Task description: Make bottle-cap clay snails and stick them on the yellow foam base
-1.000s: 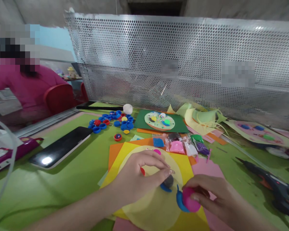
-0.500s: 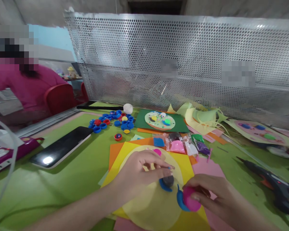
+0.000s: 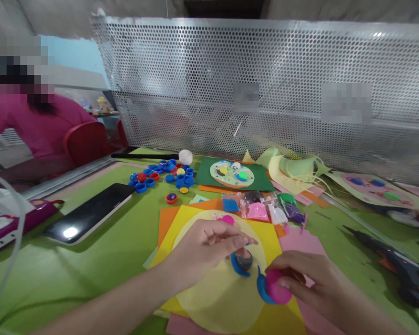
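Observation:
My right hand [image 3: 303, 279] grips a round pink cap [image 3: 278, 287] with a curved strip of blue clay [image 3: 264, 288] along its left side, the strip's thin tip pointing up. It holds this snail-like piece at the right edge of the pale yellow paper circle [image 3: 216, 298]. Over the circle, my left hand [image 3: 216, 244] has its thumb and forefinger pinched together; whatever lies between them is too small to name. Just below those fingertips, a fingertip touches a dark grey cap [image 3: 245, 260] with blue clay [image 3: 238, 267] curled around it. A pink piece [image 3: 227, 219] sits on the circle's top edge.
Packets of coloured clay [image 3: 256, 211] lie behind the yellow sheet [image 3: 286, 260]. Blue bottle caps [image 3: 141, 187], a phone [image 3: 91, 214] and a power strip [image 3: 24, 225] are on the left. A glue gun [image 3: 394, 265] lies right. A perforated metal panel [image 3: 212, 83] stands behind.
My left thumb and fingers have shifted slightly, uncovering more of the grey cap and the pink piece. My right hand stays nearly still with the pink cap.

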`<action>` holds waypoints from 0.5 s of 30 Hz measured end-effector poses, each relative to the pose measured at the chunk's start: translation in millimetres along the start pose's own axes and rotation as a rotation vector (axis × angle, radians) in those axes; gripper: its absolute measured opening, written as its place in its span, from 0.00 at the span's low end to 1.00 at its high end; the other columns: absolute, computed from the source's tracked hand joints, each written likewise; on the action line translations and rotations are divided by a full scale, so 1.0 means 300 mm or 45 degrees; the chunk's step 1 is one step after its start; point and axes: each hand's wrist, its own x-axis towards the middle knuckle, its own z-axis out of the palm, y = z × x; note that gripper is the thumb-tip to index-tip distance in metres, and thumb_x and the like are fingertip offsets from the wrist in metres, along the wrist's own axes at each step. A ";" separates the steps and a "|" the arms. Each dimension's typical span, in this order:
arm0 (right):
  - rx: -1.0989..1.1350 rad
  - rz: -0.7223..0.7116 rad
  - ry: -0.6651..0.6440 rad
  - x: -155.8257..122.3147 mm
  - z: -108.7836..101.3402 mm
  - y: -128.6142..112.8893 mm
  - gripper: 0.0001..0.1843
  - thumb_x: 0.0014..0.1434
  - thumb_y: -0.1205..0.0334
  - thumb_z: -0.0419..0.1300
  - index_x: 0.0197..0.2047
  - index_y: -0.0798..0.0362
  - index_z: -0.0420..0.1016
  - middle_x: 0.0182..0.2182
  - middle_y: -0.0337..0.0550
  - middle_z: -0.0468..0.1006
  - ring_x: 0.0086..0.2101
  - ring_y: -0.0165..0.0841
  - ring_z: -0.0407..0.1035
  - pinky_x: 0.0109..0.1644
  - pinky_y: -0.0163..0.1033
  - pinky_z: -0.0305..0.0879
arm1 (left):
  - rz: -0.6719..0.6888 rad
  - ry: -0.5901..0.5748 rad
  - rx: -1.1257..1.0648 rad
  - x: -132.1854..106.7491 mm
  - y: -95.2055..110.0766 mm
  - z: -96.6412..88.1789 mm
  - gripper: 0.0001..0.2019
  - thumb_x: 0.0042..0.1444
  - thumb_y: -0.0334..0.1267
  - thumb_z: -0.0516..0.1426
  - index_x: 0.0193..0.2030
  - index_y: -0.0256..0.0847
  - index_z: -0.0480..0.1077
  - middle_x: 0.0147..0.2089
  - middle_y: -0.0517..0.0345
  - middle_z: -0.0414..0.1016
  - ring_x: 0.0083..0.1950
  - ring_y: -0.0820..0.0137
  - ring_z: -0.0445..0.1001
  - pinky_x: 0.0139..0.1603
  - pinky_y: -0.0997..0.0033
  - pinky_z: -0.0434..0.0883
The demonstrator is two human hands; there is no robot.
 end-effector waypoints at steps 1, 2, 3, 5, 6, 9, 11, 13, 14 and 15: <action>-0.002 0.002 -0.004 0.001 0.000 -0.001 0.07 0.59 0.63 0.53 0.33 0.49 0.72 0.27 0.36 0.75 0.25 0.26 0.66 0.28 0.27 0.60 | 0.001 -0.009 -0.030 0.002 -0.001 -0.001 0.10 0.52 0.43 0.57 0.36 0.41 0.77 0.28 0.59 0.77 0.27 0.77 0.69 0.22 0.82 0.58; -0.005 0.008 -0.008 0.002 0.000 -0.002 0.07 0.58 0.64 0.53 0.33 0.49 0.72 0.26 0.35 0.75 0.25 0.26 0.66 0.27 0.27 0.60 | 0.004 -0.018 -0.059 0.003 -0.002 -0.001 0.10 0.52 0.43 0.58 0.35 0.41 0.77 0.28 0.59 0.76 0.27 0.78 0.68 0.23 0.82 0.59; -0.008 0.019 -0.010 0.002 0.001 -0.001 0.07 0.58 0.65 0.53 0.33 0.49 0.72 0.26 0.35 0.75 0.25 0.26 0.65 0.27 0.27 0.59 | 0.006 -0.029 -0.089 0.003 -0.001 -0.001 0.09 0.52 0.42 0.58 0.34 0.41 0.77 0.28 0.59 0.76 0.27 0.78 0.68 0.24 0.81 0.60; -0.016 0.056 -0.034 0.002 0.004 0.002 0.07 0.57 0.67 0.53 0.32 0.49 0.72 0.26 0.34 0.75 0.25 0.26 0.65 0.28 0.27 0.59 | 0.002 -0.057 -0.147 0.002 0.003 0.001 0.09 0.52 0.42 0.59 0.33 0.41 0.77 0.26 0.60 0.75 0.26 0.79 0.68 0.26 0.81 0.62; -0.018 0.081 -0.053 0.002 0.005 0.004 0.08 0.56 0.69 0.53 0.32 0.49 0.72 0.27 0.34 0.75 0.26 0.25 0.65 0.29 0.27 0.59 | -0.005 -0.072 -0.176 0.001 0.005 0.002 0.08 0.52 0.42 0.59 0.33 0.40 0.77 0.26 0.61 0.74 0.26 0.79 0.68 0.26 0.80 0.62; 0.015 0.127 -0.142 0.001 0.006 0.007 0.11 0.52 0.74 0.53 0.31 0.50 0.73 0.27 0.34 0.75 0.27 0.25 0.66 0.30 0.26 0.59 | -0.023 -0.114 -0.273 0.000 0.000 0.007 0.08 0.51 0.42 0.60 0.34 0.40 0.76 0.24 0.62 0.72 0.26 0.79 0.68 0.28 0.80 0.64; 0.076 0.118 -0.218 0.001 0.006 0.004 0.12 0.50 0.75 0.52 0.31 0.51 0.74 0.25 0.34 0.75 0.25 0.25 0.66 0.28 0.26 0.59 | -0.023 -0.145 -0.343 0.003 -0.013 0.009 0.09 0.51 0.43 0.60 0.33 0.40 0.76 0.26 0.62 0.73 0.27 0.79 0.69 0.30 0.79 0.64; 0.120 0.101 -0.285 -0.001 0.007 -0.001 0.12 0.50 0.75 0.53 0.31 0.51 0.75 0.25 0.35 0.75 0.24 0.25 0.65 0.27 0.25 0.58 | -0.033 -0.175 -0.416 0.006 -0.029 0.011 0.10 0.51 0.45 0.60 0.32 0.40 0.76 0.28 0.61 0.74 0.29 0.78 0.69 0.31 0.78 0.65; 0.135 0.103 -0.321 -0.002 0.008 -0.002 0.13 0.50 0.74 0.53 0.32 0.51 0.76 0.25 0.35 0.75 0.25 0.25 0.66 0.27 0.25 0.58 | -0.049 -0.178 -0.456 0.008 -0.035 0.012 0.11 0.51 0.45 0.60 0.32 0.39 0.76 0.28 0.60 0.74 0.29 0.78 0.70 0.32 0.78 0.65; 0.147 0.110 -0.366 -0.002 0.010 -0.003 0.13 0.50 0.74 0.54 0.33 0.51 0.76 0.26 0.35 0.75 0.25 0.25 0.66 0.28 0.25 0.58 | -0.073 -0.176 -0.490 0.010 -0.040 0.013 0.11 0.49 0.45 0.61 0.32 0.39 0.77 0.27 0.60 0.74 0.29 0.78 0.70 0.32 0.77 0.65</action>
